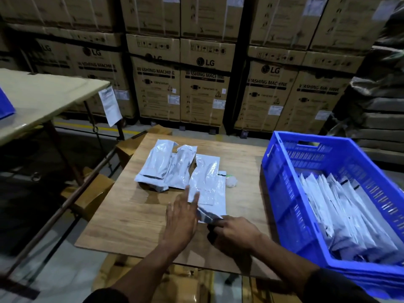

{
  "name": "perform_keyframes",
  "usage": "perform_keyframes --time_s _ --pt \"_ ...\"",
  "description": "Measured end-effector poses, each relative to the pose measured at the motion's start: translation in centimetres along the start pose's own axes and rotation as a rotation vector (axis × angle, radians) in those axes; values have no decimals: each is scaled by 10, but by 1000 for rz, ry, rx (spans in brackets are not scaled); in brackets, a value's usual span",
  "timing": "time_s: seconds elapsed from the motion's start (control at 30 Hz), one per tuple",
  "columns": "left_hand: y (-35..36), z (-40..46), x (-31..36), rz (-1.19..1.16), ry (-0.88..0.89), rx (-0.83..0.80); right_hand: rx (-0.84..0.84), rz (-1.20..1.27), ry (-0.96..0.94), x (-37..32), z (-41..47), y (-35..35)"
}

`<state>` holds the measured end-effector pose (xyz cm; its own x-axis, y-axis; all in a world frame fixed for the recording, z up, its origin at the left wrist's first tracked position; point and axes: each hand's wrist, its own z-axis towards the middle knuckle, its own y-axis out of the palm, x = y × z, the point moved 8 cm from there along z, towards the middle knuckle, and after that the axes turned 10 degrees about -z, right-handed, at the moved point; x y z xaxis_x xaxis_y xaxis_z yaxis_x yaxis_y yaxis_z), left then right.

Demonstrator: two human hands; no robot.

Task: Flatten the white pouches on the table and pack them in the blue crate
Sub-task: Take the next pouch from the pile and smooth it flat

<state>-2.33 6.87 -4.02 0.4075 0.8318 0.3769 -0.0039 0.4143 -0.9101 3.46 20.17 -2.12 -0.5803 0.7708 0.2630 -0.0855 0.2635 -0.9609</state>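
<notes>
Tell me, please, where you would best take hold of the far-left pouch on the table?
Probably by its near short end, coming from the front. The far-left pouch lies lengthwise away from the person, its near end overhanging nothing but free of the neighbouring pouch, which crowds its right side.

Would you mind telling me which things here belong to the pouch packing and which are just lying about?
Part of the job:
- white pouches on the table
- pouch being flattened, left hand pressing it, right hand pinching its near end
- blue crate, with packed pouches
- wooden table

Lying about:
- crumpled scrap
- washing machine cartons
- beige side table
</notes>
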Motion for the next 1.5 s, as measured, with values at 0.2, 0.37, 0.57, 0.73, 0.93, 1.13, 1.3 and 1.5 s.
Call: perform_keyframes --time_s 0.2,0.37,0.57,0.73,0.93,1.13,1.3,1.5 --pt "28 -18 -4 -132 -43 -75 111 158 133 50 -15 -23" --pt "76 -23 3 54 2 -184 223 264 229 81 -31 -37" --pt "91 -32 12 67 57 -224 348 259 317 102 -48 -65" --pt "59 -1 59 -3 136 -80 482 289 404 135 -65 -97" --pt "3 66 171 -113 325 68 644 287 588 191 -121 -144" --pt "-10 96 291 -137 451 -8 576 251 783 257 -201 -153" --pt "20 97 367 -33 593 -106 246 171 898 295 -261 -113" --pt "80 99 432 8 655 -233 2 80 927 314 -308 -69"
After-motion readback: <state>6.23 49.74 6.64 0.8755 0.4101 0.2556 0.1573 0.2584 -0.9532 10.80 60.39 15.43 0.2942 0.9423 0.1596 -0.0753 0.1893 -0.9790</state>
